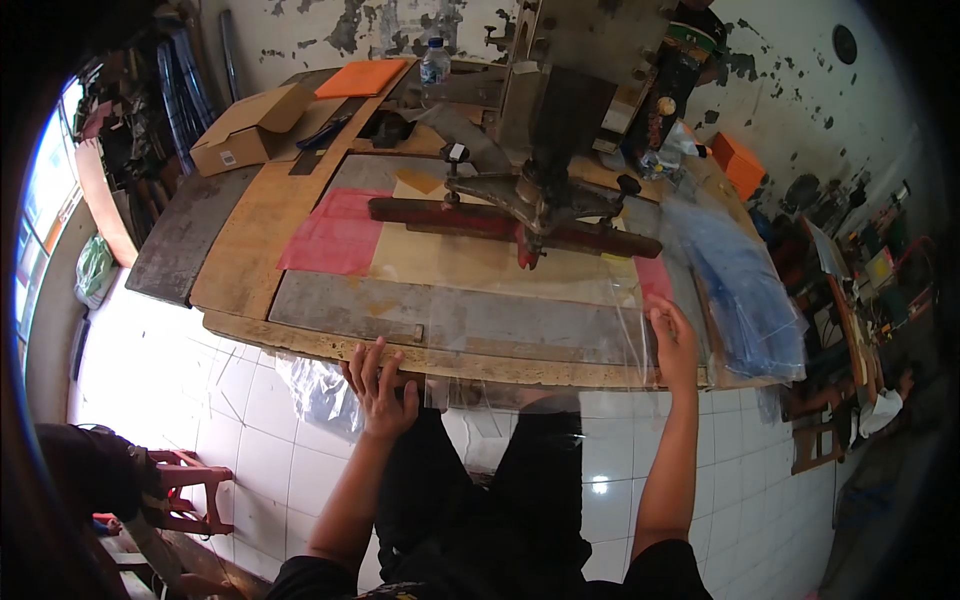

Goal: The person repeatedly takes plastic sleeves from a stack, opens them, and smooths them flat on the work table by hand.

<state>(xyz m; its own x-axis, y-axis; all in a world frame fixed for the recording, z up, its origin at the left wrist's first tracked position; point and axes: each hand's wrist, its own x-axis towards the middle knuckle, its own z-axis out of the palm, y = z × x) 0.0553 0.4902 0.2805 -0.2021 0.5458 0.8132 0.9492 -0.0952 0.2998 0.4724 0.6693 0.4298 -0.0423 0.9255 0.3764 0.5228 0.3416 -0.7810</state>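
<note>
A thin clear plastic sheet spans the front of the worktable and hangs over its edge toward my lap. My left hand is at the table's front edge, fingers spread and apart, near the sheet's left side. On the right, my right hand has its fingers bent and closed on the sheet's right edge. Above the sheet is a press machine with a long red-sided bar. Under the bar lie a cream strip and a pink-red sheet. How far the plastic runs under the bar is hard to see.
A stack of bluish clear plastic hangs over the table's right side. At the back left are a cardboard box and an orange folder, with a water bottle beyond. A red stool stands lower left; another person is behind the machine.
</note>
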